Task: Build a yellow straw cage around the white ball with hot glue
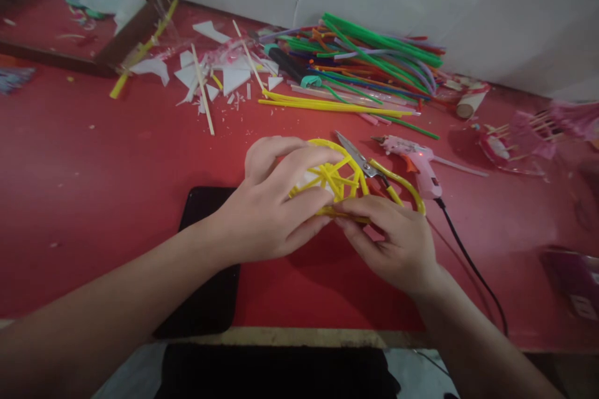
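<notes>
Between my two hands is a round, open framework of yellow pipe cleaners [352,169], with crossing strips and something white inside it. My left hand [285,199] wraps over its left side, fingers curled on the rim. At the near edge, the thumb and fingers of my right hand [388,234] pinch the yellow rim. The fingertips of both hands almost meet there, and they hide part of the framework. Just beyond it lie scissors [369,167] with yellow handles, their blades pointing away to the left. A pink glue gun [412,159] with a small red light rests to their right.
A pile of coloured pipe cleaners [374,62] lies at the back by the wall, with a dark green-ended cutter [292,65] beside it. White scraps [234,78] and sticks are to the left. A black phone-like slab [206,293] lies under my left forearm. A black cord [472,262] runs right.
</notes>
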Available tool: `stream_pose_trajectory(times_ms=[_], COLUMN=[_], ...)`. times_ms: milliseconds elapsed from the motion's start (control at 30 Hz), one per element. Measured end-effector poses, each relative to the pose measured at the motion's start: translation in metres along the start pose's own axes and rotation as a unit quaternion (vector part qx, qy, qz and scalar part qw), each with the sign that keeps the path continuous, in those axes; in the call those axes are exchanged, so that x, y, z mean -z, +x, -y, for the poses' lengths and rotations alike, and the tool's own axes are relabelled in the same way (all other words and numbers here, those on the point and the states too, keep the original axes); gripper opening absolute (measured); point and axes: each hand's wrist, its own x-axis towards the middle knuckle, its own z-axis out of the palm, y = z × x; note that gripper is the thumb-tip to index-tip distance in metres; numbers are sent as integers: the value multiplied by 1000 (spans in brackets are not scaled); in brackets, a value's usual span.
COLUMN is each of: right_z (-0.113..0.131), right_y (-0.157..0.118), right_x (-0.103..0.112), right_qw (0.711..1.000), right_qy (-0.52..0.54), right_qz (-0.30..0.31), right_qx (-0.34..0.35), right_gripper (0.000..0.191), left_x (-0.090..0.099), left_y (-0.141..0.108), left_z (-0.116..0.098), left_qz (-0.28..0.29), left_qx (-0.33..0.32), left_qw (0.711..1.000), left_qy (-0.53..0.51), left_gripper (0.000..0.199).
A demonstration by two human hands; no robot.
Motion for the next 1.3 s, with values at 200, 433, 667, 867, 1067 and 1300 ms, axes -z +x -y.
stream_pose_trajectory(times_ms=[200, 433, 667, 867, 1067, 1300], right_z=[-1, -10, -18, -23, -26, -28], right_y=[-2, -2, -3, -1, 0, 0], right_x=[1, 11, 10, 11, 13, 18], right_qw=[999, 999, 994, 987, 985, 982], right_qy=[-26, -28, -92, -142, -144, -137], right_qz=[-30, -25, -58, -22, -3, 10], right_qx=[-4, 0, 11, 68, 99, 127], right_gripper=[22, 22, 17, 18, 19, 29], left_x=[0, 1, 1, 1, 2, 3], left_y=[0, 0, 0, 0, -1, -1], left_z=[1, 3, 2, 1, 0, 1], left_qz=[-7, 7, 9, 10, 19, 23], left_qx=[-4, -10, -2, -6, -4, -6], left_qw=[1000, 1000, 1000, 1000, 1000, 1000], left_qy=[-1, -6, -11, -26, -18, -8], left_gripper=[5, 5, 4, 3, 4, 5])
